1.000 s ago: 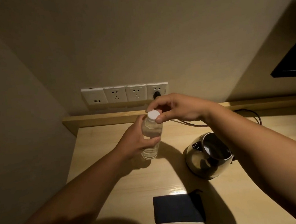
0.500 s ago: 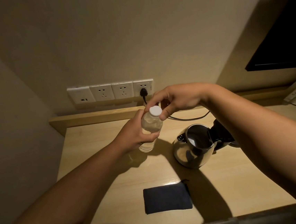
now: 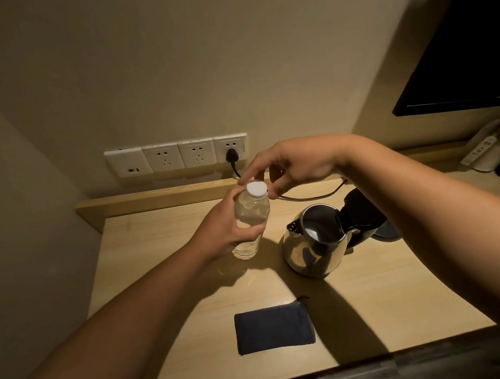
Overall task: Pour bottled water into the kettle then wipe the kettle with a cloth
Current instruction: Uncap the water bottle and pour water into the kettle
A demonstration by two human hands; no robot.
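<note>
While left hand (image 3: pixel 225 234) steadies water bottle (image 3: pixel 250 220) | right hand (image 3: pixel 292 167) fingers (image 3: pixel 252 175) loosely around cap (image 3: pixel 256 188), unscrewing | open kettle (image 3: pixel 315 244) at 3 o'clock awaits pour

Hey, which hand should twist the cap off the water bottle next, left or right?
Right. The right hand hovers at the white cap, fingers around it. The left hand grips the bottle, steadying it beside the open kettle.
</note>
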